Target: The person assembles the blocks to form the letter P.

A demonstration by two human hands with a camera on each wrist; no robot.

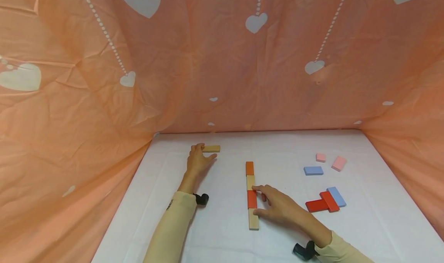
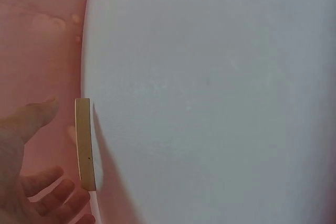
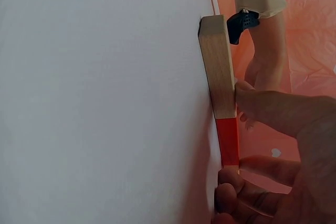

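Reading the head view, locate the loose wooden block (image 1: pixel 212 149) above and left of the frame's centre line, resting on the white tabletop (image 1: pixel 222 238). Its long axis runs left to right, roughly parallel to the tabletop's far edge. The left hand (image 1: pixel 198 162) is the nearer hand: it is at the block's left end, fingertips beside that end, thumb extended to the right below the block. Thumb and fingers are spread wide with no grip on the block; fingertip contact cannot be told.

The right hand (image 1: pixel 278 206) is right of centre in the lower half of the frame, well apart from the loose block, which lies up and to the left of it. Its index fingertip touches the upper wooden block (image 1: pixel 250 181) and its thumb touches the lower wooden block (image 1: pixel 253 222), spanning the red block (image 1: pixel 252 200) between them. The fingers are partly bent; no firm grip is visible.

These three blocks and the orange block (image 1: pixel 249 168) form an end-to-end row running up and down the frame. Governing relation, by judgement: the loose block lies crosswise to this row, up and left of its top end; matching the axes would require about a quarter turn.
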